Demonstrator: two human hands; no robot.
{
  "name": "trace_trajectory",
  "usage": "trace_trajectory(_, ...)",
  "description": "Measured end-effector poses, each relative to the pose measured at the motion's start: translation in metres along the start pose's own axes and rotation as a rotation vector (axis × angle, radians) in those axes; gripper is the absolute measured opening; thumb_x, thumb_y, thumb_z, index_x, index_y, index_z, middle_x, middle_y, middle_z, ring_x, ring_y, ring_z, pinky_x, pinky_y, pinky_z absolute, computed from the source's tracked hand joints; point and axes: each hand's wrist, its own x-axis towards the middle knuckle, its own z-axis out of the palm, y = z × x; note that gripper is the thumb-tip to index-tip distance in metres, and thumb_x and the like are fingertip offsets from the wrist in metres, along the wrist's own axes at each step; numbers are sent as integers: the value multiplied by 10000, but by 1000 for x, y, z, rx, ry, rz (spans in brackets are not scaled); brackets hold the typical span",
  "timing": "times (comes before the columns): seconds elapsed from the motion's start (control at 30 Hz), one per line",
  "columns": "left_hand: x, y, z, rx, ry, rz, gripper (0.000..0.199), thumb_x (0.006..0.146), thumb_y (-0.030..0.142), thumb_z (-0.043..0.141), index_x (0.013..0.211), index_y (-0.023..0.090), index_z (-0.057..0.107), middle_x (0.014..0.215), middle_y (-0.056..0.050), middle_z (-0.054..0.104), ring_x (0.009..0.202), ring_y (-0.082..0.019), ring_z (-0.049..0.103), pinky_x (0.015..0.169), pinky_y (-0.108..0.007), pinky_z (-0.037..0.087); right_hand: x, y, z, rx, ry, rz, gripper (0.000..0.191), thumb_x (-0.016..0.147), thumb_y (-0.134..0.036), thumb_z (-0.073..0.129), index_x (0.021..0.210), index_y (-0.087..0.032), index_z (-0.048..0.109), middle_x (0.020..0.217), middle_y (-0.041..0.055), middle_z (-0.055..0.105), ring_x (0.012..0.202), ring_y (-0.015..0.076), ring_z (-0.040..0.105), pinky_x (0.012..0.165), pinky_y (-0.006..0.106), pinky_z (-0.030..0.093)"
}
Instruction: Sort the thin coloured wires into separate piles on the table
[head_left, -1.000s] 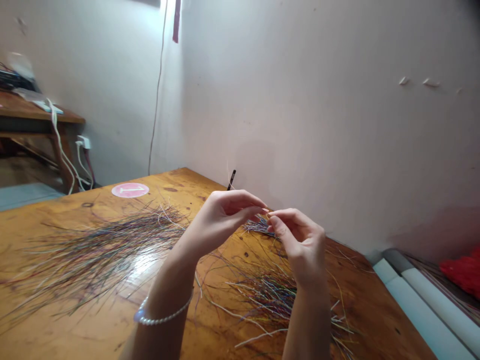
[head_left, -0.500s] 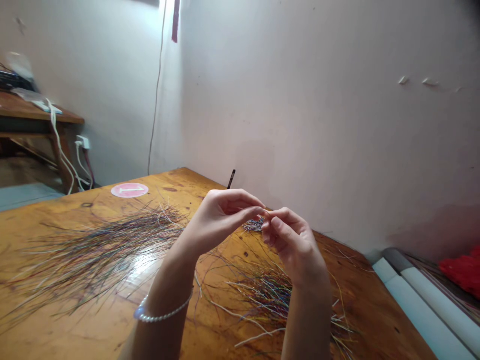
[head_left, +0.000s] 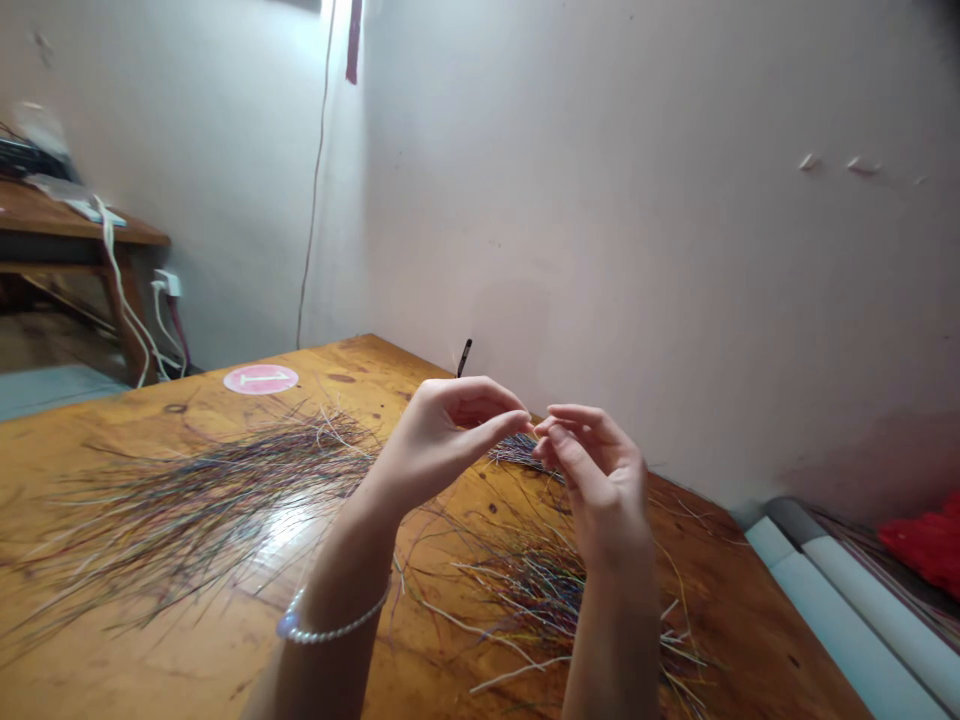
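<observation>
In the head view my left hand (head_left: 442,440) is raised above the table with thumb and fingertips pinched together. My right hand (head_left: 604,475) faces it, its thumb pressed to the fingers. Between the two sets of fingertips a short bit of thin yellowish wire (head_left: 533,429) just shows; most of it is hidden. Under the right forearm lies a bundle of thin coloured wires (head_left: 544,580). To the left, a longer pile of similar wires (head_left: 247,490) spreads across the wood. Behind the hands is a smaller bunch of wires (head_left: 514,450).
The wooden table (head_left: 442,660) meets a pale wall. A black, pen-like stick (head_left: 464,357) rises behind my left hand. A pink round sticker (head_left: 260,378) is on the far left part. White boxy pieces (head_left: 832,600) and something red (head_left: 930,545) sit beyond the right edge.
My right hand has shifted slightly right, and its fingers have opened a little away from the left fingertips. The left hand has barely moved. More of the rear wire bunch shows.
</observation>
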Motion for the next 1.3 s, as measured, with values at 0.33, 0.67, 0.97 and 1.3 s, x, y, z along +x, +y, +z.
trace_trajectory(0.33, 1, -1, -1, -29, 9, -56, 154, 785, 264, 659, 807, 113, 673, 779, -73, 714, 755, -154, 675, 698, -250, 549, -6, -6, 7, -307, 158, -359, 171, 796, -113, 601, 818, -267, 671, 862, 21, 634, 801, 173, 614, 638, 323, 511)
trace_trajectory(0.67, 1, -1, -1, -53, -6, -49, 137, 791, 250, 656, 810, 115, 673, 777, -61, 711, 749, -139, 667, 695, -234, 545, -4, -1, 7, -441, 161, -451, 180, 790, -131, 644, 855, -285, 712, 842, 10, 666, 744, 165, 612, 655, 335, 503)
trace_trajectory(0.97, 1, -3, -1, -10, 10, 3, 117, 803, 227, 648, 819, 114, 675, 776, -55, 708, 750, -136, 662, 686, -225, 540, -3, 1, 8, -472, 166, -480, 119, 795, -132, 627, 836, -213, 705, 803, 14, 669, 724, 145, 616, 628, 300, 500)
trace_trajectory(1.3, 0, -3, -3, 175, 35, 90, 75, 796, 165, 644, 812, 153, 716, 770, -6, 713, 731, -96, 637, 671, -185, 513, -1, 5, 8, -352, 163, -317, 73, 778, -145, 620, 771, -196, 672, 759, 2, 647, 718, 143, 609, 648, 293, 490)
